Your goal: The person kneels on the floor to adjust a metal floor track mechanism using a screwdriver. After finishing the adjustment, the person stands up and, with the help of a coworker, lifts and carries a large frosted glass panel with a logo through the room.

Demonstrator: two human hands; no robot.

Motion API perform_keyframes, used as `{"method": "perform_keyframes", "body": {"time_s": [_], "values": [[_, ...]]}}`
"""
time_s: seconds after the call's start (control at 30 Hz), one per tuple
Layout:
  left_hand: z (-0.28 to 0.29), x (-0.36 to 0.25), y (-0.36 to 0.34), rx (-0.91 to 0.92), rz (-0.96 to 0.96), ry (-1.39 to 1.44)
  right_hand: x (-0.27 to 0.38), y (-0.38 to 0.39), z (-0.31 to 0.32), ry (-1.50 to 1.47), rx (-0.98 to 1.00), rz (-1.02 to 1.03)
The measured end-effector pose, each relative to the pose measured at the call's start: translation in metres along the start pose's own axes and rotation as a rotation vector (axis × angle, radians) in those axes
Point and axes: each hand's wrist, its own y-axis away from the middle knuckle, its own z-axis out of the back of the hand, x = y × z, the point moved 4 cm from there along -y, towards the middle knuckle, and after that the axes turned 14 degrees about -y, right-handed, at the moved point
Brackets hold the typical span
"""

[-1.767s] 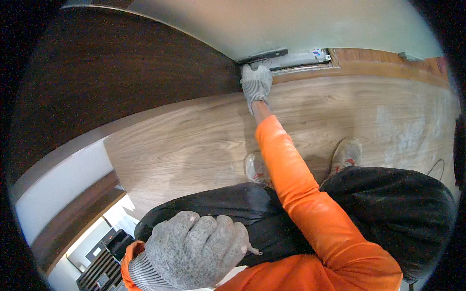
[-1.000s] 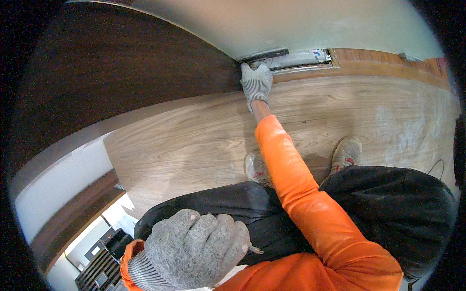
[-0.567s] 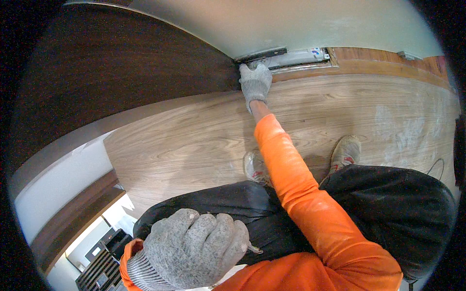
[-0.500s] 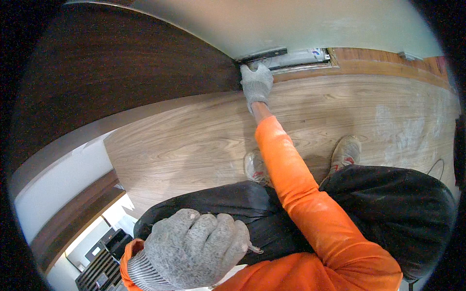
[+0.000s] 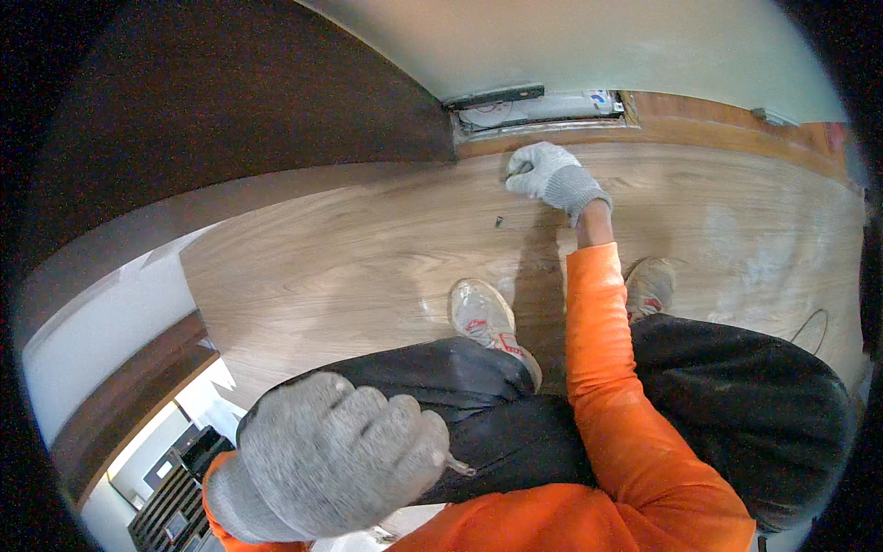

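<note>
My right hand (image 5: 550, 175), in a grey knit glove, hovers low over the wood-grain floor (image 5: 368, 276), just in front of a floor-level recess. Its fingers curl in towards the thumb, and whatever they may hold is hidden. Inside the recess lies a long whitish metal floor-hinge body (image 5: 570, 107), with a dark bar (image 5: 497, 96) along its back left. On the floor near the right fingers is a small dark bit (image 5: 499, 222). My left hand (image 5: 340, 455), also gloved, is a fist above my left thigh. A thin pale end (image 5: 462, 467) pokes out by its fingers, perhaps a loose thread.
A dark brown panel (image 5: 248, 101) stands at the left, its edge meeting the recess. Behind the recess rises a pale glass pane (image 5: 589, 46). My shoes (image 5: 483, 313) are planted on the floor. A thin wire (image 5: 819, 322) curves at the right.
My right hand has drawn back from the recess's left end, moving right and nearer, which uncovers that end. A small dark bit shows on the floor near it. The left fist stays closed.
</note>
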Motion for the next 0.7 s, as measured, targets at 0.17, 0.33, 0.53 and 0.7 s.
{"method": "perform_keyframes", "body": {"time_s": [0.17, 0.33, 0.53, 0.7], "values": [[-0.016, 0.040, -0.011, 0.004, -0.012, 0.223, -0.004, 0.009, -0.037, 0.205, 0.166, -0.047], [-0.096, 0.100, -0.038, -0.048, 0.352, 0.362, -0.005, 0.014, -0.047, 0.206, 0.137, -0.045], [-0.232, 0.127, -0.076, -0.274, 0.259, 0.415, 0.002, 0.022, -0.038, 0.145, 0.200, 0.045], [-0.350, 0.140, -0.092, -0.092, 0.617, 0.597, 0.003, 0.023, -0.016, 0.242, 0.166, 0.051]]}}
